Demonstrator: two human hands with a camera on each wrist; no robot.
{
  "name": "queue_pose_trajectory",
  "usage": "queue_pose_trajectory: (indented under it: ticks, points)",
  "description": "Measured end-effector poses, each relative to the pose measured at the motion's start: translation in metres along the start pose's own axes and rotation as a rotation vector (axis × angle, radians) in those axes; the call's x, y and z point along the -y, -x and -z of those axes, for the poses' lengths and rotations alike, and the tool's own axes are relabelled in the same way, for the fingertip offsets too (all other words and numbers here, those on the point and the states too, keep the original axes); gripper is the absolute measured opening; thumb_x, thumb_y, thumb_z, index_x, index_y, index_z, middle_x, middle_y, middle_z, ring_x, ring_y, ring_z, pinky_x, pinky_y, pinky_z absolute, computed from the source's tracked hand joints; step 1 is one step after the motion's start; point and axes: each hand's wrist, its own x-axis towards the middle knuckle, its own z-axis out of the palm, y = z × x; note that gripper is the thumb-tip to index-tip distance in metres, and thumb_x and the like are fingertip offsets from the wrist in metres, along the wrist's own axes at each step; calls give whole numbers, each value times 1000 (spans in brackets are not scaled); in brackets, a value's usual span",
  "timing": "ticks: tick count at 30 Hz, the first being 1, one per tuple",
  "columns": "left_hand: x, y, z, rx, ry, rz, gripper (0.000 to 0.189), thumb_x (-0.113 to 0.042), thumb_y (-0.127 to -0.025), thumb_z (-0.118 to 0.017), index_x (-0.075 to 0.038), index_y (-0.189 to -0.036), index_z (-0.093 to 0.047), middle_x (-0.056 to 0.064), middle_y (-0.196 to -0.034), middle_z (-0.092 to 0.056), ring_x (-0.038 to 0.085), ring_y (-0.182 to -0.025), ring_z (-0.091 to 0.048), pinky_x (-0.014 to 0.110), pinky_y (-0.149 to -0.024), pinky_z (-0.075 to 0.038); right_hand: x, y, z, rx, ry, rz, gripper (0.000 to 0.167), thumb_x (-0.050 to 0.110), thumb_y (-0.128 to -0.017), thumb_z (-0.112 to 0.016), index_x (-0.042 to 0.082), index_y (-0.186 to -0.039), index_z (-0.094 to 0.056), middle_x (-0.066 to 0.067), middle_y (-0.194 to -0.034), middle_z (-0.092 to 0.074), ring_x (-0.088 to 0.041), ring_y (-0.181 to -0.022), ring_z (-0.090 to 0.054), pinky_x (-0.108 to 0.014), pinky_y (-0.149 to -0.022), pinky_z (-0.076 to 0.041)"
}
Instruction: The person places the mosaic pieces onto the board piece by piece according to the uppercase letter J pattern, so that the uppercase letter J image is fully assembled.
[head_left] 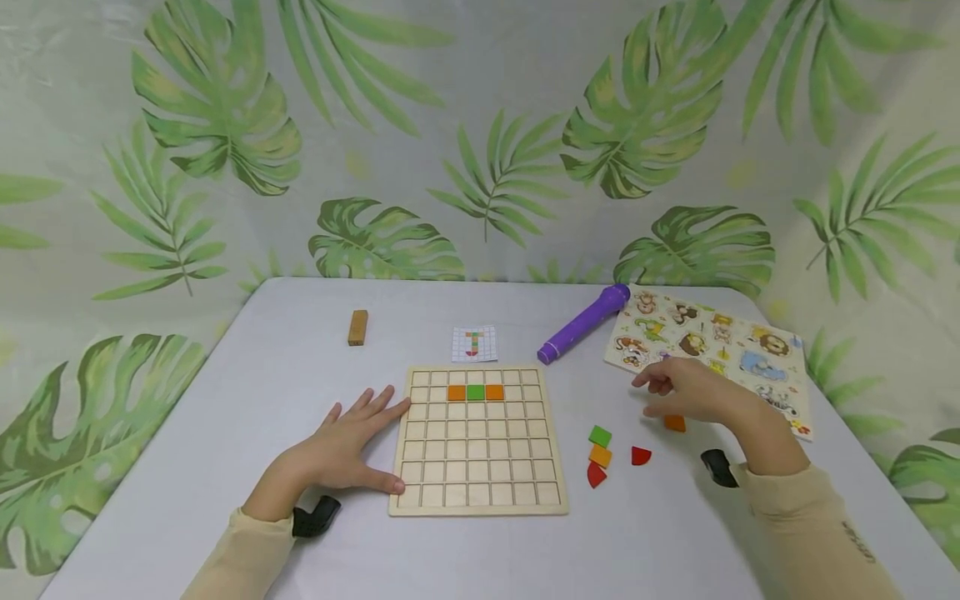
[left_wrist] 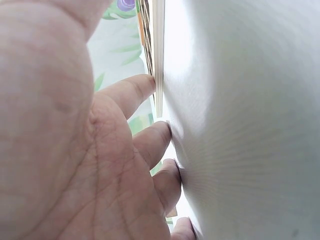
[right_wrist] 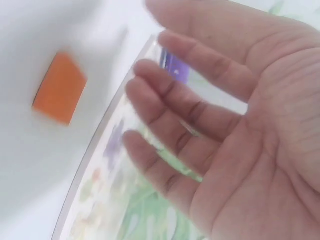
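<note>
A wooden grid board (head_left: 457,493) lies mid-table; orange, green (head_left: 476,392) and orange square tiles fill part of one upper row. My left hand (head_left: 347,446) is spread along the board's left side, its thumb and index finger touching the edge. In the right wrist view my right hand (right_wrist: 215,115) holds nothing, fingers loosely bent, beside an orange tile (right_wrist: 60,89). Right of the board lie a green tile (head_left: 600,436), a yellow-orange tile (head_left: 600,455), a red quarter-round tile (head_left: 596,475) and another red quarter-round tile (head_left: 641,456).
A small pattern card (head_left: 459,343) lies behind the board. To its right are a purple microphone-shaped object (head_left: 585,323) and an animal picture board (head_left: 738,333), partly behind my right hand. A small wooden block (head_left: 357,327) stands at the back left.
</note>
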Motion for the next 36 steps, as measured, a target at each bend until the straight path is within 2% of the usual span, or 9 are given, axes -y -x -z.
queue_pose_trajectory:
  ticks: [5,8,12,15,24,31,36]
  points:
    - [-3,2,2,-1,8,-7,121,-68,-75,-89,-22,-171,-31,17,-181,-17,51,-166,-10,83,-124,-6,-12,10,4,30,18,-80,45,23,-88,-88,1,-125,-74,-19,-118,-73,-37,-111,-68,-56,-97,-58]
    - [-3,2,2,-1,10,-8,121,-67,-75,-89,-23,-171,-31,17,-181,-16,51,-166,-10,83,-124,-6,-16,14,5,43,15,-104,44,21,-86,-89,2,-123,-75,-15,-113,-72,-31,-103,-65,-48,-91,-58]
    - [-3,2,2,2,25,-8,121,-66,-76,-90,-22,-171,-30,17,-181,-16,51,-166,-9,83,-124,-5,-21,17,5,61,-19,-118,39,15,-84,-90,3,-119,-75,-8,-103,-69,-21,-93,-59,-34,-81,-53]
    - [-3,2,1,3,23,-5,121,-66,-76,-90,-23,-171,-30,16,-181,-16,50,-167,-9,82,-125,-5,-27,18,4,69,-46,-120,38,10,-83,-90,2,-117,-74,-7,-100,-67,-20,-92,-57,-30,-78,-52]
    - [-1,2,1,-2,21,-10,121,-67,-76,-89,-23,-171,-31,17,-181,-16,51,-166,-9,83,-124,-4,-34,15,0,65,-88,-137,38,4,-81,-90,1,-114,-72,-9,-98,-64,-21,-89,-57,-29,-74,-51]
    - [-2,2,2,1,23,-7,121,-66,-76,-89,-22,-171,-30,17,-181,-15,50,-166,-9,82,-125,-4,-34,14,0,67,-107,-120,28,3,-81,-90,2,-102,-71,-7,-95,-69,-20,-89,-60,-27,-75,-53]
    - [-2,2,2,4,17,-5,121,-66,-76,-89,-23,-172,-30,17,-181,-15,51,-166,-9,82,-125,-5,-35,13,0,89,-132,-138,25,3,-82,-89,2,-100,-71,-6,-92,-68,-19,-86,-59,-25,-72,-52]
